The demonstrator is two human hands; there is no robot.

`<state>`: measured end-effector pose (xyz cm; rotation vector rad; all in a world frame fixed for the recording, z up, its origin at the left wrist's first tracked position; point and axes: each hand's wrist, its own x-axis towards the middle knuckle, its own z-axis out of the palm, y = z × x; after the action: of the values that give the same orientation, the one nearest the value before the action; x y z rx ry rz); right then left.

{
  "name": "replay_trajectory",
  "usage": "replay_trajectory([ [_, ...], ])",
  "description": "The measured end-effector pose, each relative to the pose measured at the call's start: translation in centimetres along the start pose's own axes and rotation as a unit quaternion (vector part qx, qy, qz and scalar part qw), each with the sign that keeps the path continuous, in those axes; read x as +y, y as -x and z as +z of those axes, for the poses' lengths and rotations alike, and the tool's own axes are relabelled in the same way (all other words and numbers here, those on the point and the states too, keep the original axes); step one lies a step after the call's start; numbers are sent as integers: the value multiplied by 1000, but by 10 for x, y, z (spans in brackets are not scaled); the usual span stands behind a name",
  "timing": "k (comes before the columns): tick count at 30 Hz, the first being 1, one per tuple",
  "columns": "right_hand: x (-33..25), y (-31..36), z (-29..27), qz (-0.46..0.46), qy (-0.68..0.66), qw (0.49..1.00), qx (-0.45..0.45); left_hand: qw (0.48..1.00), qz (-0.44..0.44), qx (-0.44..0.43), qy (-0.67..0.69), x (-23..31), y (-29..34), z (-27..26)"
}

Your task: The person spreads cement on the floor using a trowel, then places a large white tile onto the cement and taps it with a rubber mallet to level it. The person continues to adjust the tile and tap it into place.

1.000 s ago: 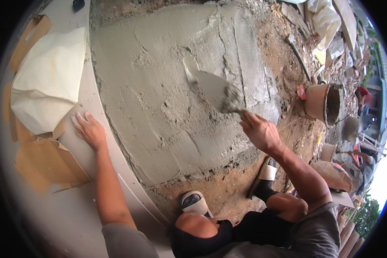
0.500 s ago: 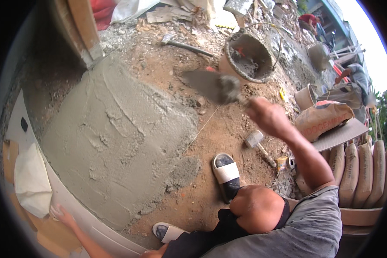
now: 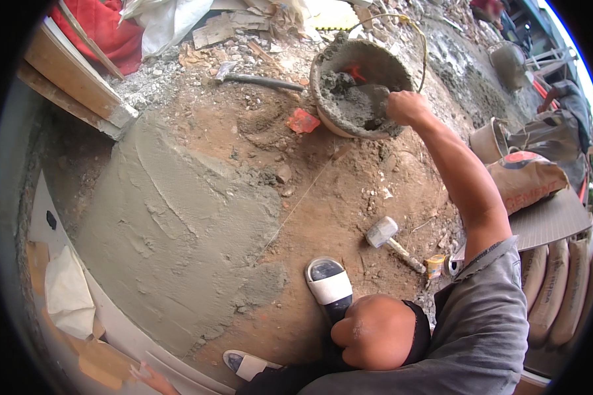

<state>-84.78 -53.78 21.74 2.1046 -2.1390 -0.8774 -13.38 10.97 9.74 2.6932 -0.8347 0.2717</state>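
Note:
My right hand (image 3: 407, 107) is closed around the handle of a trowel (image 3: 373, 102), its blade down in wet mortar inside a bucket (image 3: 323, 108). The handle itself is mostly hidden by my fist. Grey mortar (image 3: 178, 230) lies spread in a broad, ridged layer on the ground to the left. At the lower left my left hand (image 3: 151, 378) has its fingers stretched out, holding nothing, by the pale curved edging (image 3: 128, 329). Whether it touches that edging I cannot tell.
A hammer (image 3: 263, 81) and a red brick piece (image 3: 302, 121) lie near the bucket; a mallet (image 3: 382, 232) rests right of my sandalled foot. A thin string crosses the dirt. Cement bags (image 3: 550, 289) are stacked at right. A person in grey (image 3: 563, 125) works at far right.
My right hand has moved up and away with the trowel, from above the dirt into the bucket. My left hand has slid down toward the lower edge. The view has shifted slightly.

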Motion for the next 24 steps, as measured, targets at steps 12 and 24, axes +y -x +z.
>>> replay_trajectory([
  [12, 37, 26, -10, -54, -262, 956, -120, 980, 152, -46, -120, 48, 45, -32],
  [24, 72, 69, 20, -28, -433, 901, -16, 993, 31, -111, 39, 13, 40, -4],
])
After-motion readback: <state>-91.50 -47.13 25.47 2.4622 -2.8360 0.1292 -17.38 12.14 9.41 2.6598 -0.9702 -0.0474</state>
